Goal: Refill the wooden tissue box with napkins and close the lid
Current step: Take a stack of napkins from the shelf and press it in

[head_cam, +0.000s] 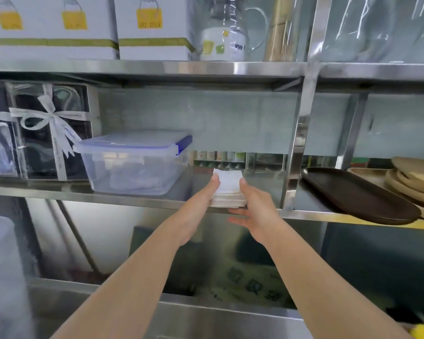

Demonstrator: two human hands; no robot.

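Observation:
A stack of white napkins (228, 189) rests at the front edge of the middle steel shelf (132, 201). My left hand (201, 206) presses against the stack's left side, thumb on top. On the right side, my right hand (255, 211) grips it, thumb on top and fingers curled under the shelf edge. Both hands hold the stack between them. No wooden tissue box is in view.
Left of the napkins stands a clear plastic container with a blue-clipped lid (135, 162); further left a ribboned gift box (47, 133). A dark oval tray (357, 196) and wooden plates (414, 179) lie right of a steel post (294, 155). White boxes (152, 28) sit on the shelf above.

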